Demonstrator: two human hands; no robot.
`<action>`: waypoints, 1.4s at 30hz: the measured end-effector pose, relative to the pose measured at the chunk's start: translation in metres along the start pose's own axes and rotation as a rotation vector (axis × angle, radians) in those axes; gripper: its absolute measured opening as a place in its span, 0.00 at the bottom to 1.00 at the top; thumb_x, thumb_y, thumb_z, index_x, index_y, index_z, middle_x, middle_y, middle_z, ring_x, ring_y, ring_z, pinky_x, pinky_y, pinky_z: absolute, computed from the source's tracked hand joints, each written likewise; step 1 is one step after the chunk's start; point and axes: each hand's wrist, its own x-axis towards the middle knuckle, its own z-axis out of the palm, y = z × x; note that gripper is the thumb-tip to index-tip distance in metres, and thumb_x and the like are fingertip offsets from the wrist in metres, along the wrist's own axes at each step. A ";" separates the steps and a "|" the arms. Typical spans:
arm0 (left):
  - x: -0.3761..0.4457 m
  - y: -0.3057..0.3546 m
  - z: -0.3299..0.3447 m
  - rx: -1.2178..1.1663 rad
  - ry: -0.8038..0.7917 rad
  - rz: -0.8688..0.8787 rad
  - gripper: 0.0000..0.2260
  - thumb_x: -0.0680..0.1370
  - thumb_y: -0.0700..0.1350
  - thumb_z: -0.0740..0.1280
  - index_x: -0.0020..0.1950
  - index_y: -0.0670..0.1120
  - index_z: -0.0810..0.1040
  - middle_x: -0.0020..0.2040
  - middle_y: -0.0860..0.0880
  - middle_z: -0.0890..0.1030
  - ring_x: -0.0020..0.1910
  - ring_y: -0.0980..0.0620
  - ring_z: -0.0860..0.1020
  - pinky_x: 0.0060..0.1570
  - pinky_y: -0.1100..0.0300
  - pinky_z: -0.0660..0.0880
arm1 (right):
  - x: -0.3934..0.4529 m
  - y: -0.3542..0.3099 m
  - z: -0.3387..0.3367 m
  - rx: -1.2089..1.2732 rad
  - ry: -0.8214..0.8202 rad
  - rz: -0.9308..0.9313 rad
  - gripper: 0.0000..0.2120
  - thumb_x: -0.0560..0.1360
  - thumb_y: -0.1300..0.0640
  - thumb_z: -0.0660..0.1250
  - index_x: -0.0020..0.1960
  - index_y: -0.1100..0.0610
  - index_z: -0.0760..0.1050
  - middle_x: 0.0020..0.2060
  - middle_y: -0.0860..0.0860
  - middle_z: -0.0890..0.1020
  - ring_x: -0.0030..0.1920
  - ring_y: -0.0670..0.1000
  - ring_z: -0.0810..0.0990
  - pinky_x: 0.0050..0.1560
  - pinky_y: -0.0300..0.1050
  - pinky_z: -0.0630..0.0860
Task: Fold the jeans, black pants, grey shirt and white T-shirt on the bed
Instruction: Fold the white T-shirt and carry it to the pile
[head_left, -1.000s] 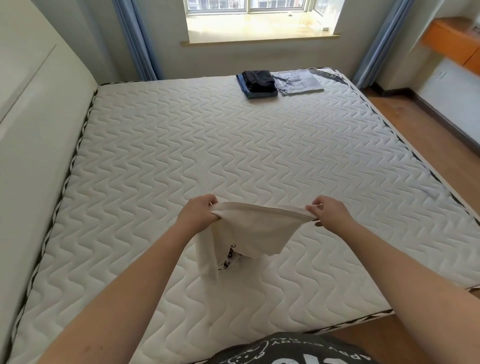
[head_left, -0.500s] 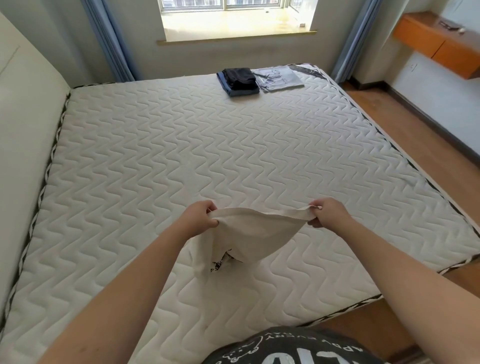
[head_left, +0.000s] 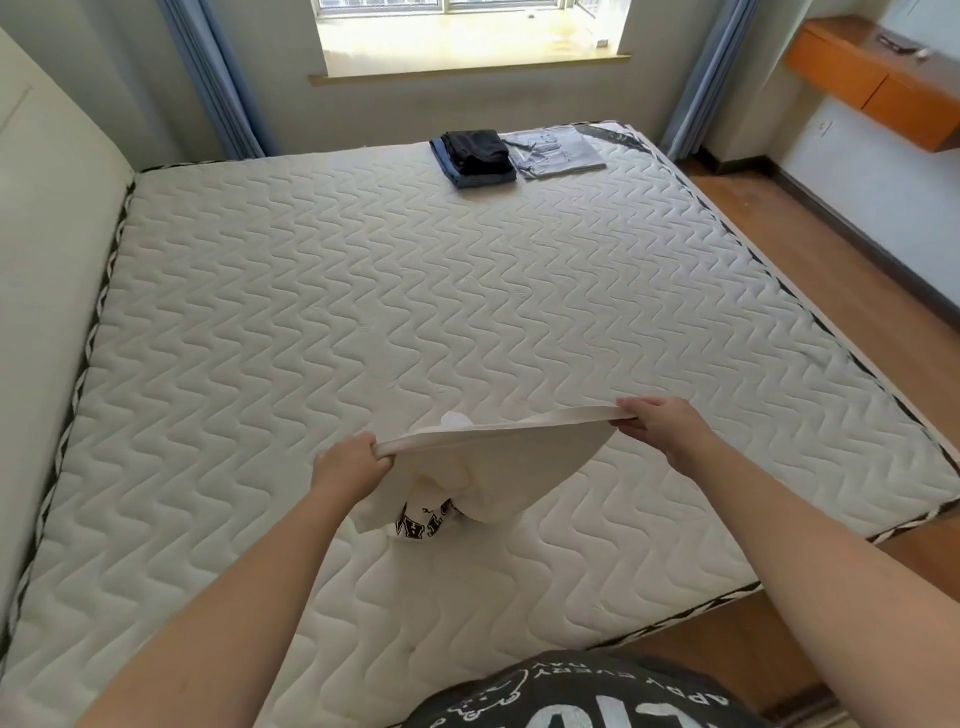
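While three of the four garments already sit folded at the far edge of the bed (head_left: 519, 322), you are on the last one: the white T-shirt (head_left: 519, 457), held up in the air over the near part of the mattress, at about 6 o'clock from its middle. Your left hand (head_left: 348, 465) has its fingers curled round one end of the shirt's top edge, and your right hand (head_left: 657, 423) pinches the other end, so the edge runs taut between them, the right end higher and farther from you than the left.

Below that edge the cloth hangs in a loose, bunched drape. A dark printed design shows on the lowest fold, which seems to touch the mattress or hang just above it; I cannot tell which. The shirt is cream-white and thin, and it looks half gathered, not yet laid flat.

Your next move, as I judge it, is to lower the shirt and spread it flat on the mattress in front of you, easing the bunched part out so no crease gets trapped before you fold.

At about 12 o'clock, well apart from your hands, the black pants (head_left: 478, 150) lie on top of the jeans (head_left: 480, 179), with the grey shirt (head_left: 556, 153) just beside them at their 3 o'clock.
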 end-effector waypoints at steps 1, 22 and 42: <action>-0.003 -0.006 0.004 -0.028 -0.021 -0.013 0.08 0.76 0.53 0.62 0.46 0.49 0.73 0.46 0.48 0.81 0.50 0.44 0.78 0.47 0.54 0.69 | -0.001 0.001 0.001 -0.003 0.029 -0.018 0.07 0.76 0.60 0.71 0.49 0.64 0.80 0.42 0.58 0.83 0.42 0.53 0.83 0.48 0.40 0.81; -0.051 0.075 -0.060 -0.522 0.167 0.528 0.07 0.70 0.40 0.72 0.46 0.43 0.80 0.40 0.52 0.79 0.39 0.53 0.75 0.41 0.64 0.67 | -0.059 -0.017 0.152 -1.089 -0.447 -0.657 0.16 0.74 0.48 0.71 0.59 0.51 0.79 0.54 0.50 0.78 0.55 0.52 0.77 0.56 0.48 0.73; -0.060 0.016 0.037 -1.445 -0.483 -0.594 0.21 0.82 0.58 0.57 0.62 0.42 0.73 0.50 0.37 0.80 0.45 0.43 0.82 0.38 0.55 0.80 | -0.074 0.024 0.140 -0.934 -0.580 -0.760 0.16 0.73 0.71 0.65 0.52 0.54 0.83 0.50 0.47 0.81 0.45 0.45 0.75 0.47 0.28 0.67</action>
